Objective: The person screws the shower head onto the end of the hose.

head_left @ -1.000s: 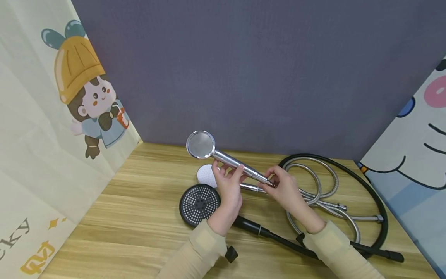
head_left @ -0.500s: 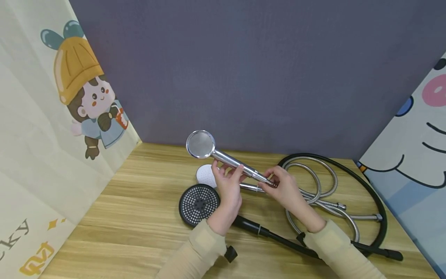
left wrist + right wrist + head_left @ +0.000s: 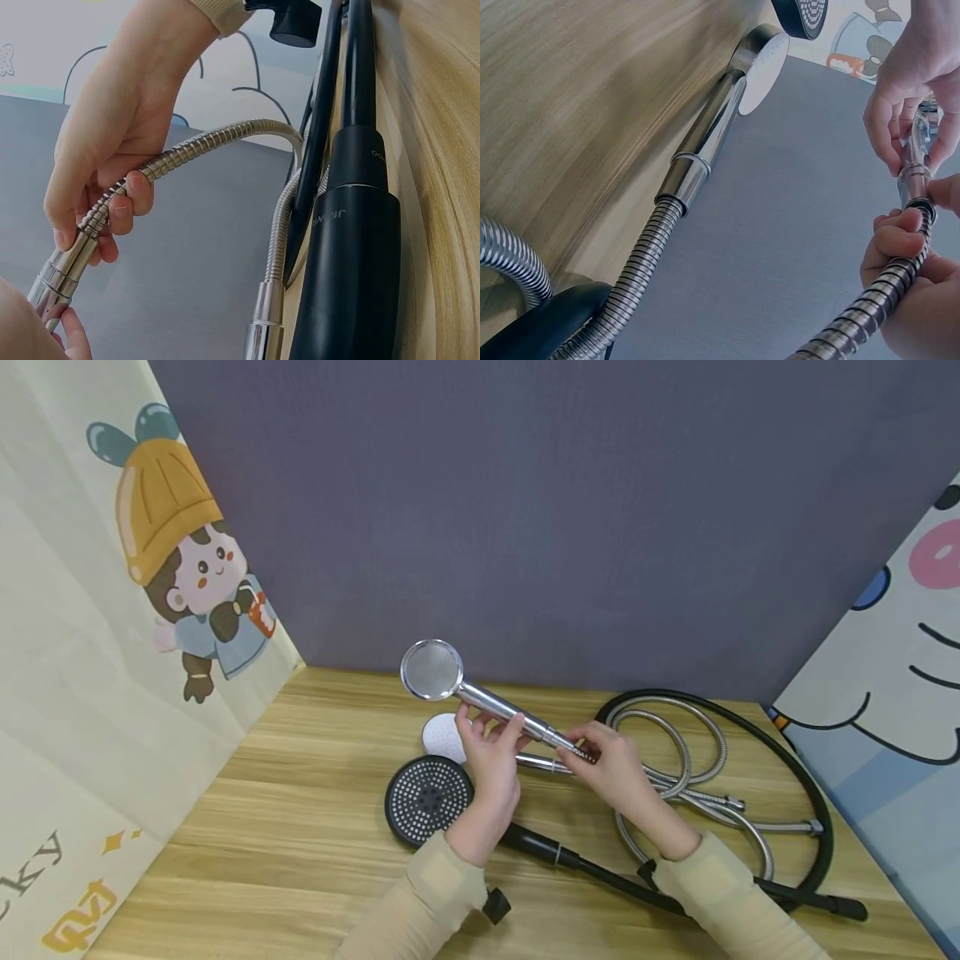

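A chrome hand shower (image 3: 495, 703) is held up at a slant over the table, its round face to the upper left. My left hand (image 3: 491, 762) grips its handle, fingers behind and thumb in front. At the handle's lower end my right hand (image 3: 611, 767) pinches the chrome collar where the ribbed metal hose (image 3: 202, 146) joins it. The thumb presses the collar while other fingers curl round the hose (image 3: 891, 289). Below lie a second chrome hand shower (image 3: 697, 161) with a white face and a black hand shower (image 3: 430, 802) with a wide perforated face.
Coiled metal hoses (image 3: 686, 752) and a thick black hose (image 3: 806, 768) cover the right side of the wooden table (image 3: 247, 827). A small black fitting (image 3: 497, 907) lies by the left sleeve. A grey-blue panel (image 3: 525, 527) stands behind, with printed cloths at both sides.
The fingers of my right hand have shifted slightly on the collar. My left hand and the hand shower stay in place.
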### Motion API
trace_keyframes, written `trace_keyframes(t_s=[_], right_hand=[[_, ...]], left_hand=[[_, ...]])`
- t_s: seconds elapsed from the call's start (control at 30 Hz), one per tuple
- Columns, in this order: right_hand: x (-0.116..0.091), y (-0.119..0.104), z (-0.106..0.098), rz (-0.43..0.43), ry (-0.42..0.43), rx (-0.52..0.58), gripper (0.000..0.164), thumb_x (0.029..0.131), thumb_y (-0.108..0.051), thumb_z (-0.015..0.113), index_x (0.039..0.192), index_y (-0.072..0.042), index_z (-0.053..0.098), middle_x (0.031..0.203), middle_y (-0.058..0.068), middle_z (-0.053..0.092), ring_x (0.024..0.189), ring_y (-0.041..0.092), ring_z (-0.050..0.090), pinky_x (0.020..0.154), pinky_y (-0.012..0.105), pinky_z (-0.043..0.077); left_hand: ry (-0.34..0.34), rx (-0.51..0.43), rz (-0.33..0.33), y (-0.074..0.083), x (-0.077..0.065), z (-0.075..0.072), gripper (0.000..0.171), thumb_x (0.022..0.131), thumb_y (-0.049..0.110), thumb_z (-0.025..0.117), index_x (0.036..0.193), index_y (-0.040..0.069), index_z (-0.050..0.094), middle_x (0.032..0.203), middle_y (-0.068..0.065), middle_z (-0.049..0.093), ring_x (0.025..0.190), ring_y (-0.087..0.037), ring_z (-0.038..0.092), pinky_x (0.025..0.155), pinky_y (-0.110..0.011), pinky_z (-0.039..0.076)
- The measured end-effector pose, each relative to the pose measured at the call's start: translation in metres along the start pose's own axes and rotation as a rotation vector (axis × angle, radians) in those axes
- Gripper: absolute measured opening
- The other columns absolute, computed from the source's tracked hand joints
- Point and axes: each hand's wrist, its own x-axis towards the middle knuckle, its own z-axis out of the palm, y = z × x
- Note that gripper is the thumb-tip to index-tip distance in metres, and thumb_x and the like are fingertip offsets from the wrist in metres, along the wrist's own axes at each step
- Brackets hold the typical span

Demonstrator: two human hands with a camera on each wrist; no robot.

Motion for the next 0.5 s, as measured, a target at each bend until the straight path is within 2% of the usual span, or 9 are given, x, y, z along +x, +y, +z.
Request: trace_keyframes(t_s=[0.33, 0.5], right_hand=[[-0.0003, 0.0032, 0.0014, 0.008, -0.016, 0.015, 0.007, 0.08, -0.012, 0.072, 0.084, -0.008, 0.07, 0.072, -0.004, 0.059, 0.056, 0.002, 0.043, 0.044, 0.018, 0.039], [-0.0008, 0.0029, 0.0005, 0.04, -0.036, 0.033, 0.018, 0.08, -0.015, 0.073, 0.094, -0.006, 0.068, 0.074, -0.002, 0.061, 0.055, 0.002, 0.045, 0.043, 0.018, 0.04]], left_hand=[[0.004, -0.007, 0.001, -0.0006, -0.0006, -0.0001, 0.075, 0.078, -0.007, 0.068, 0.135, 0.023, 0.031, 0.112, -0.01, 0.049, 0.086, -0.022, 0.058, 0.07, -0.036, 0.06], [0.007, -0.005, -0.002, -0.0007, -0.0009, 0.0, 0.075, 0.078, -0.007, 0.069, 0.136, 0.023, 0.031, 0.112, -0.01, 0.049, 0.087, -0.021, 0.058, 0.071, -0.037, 0.06]])
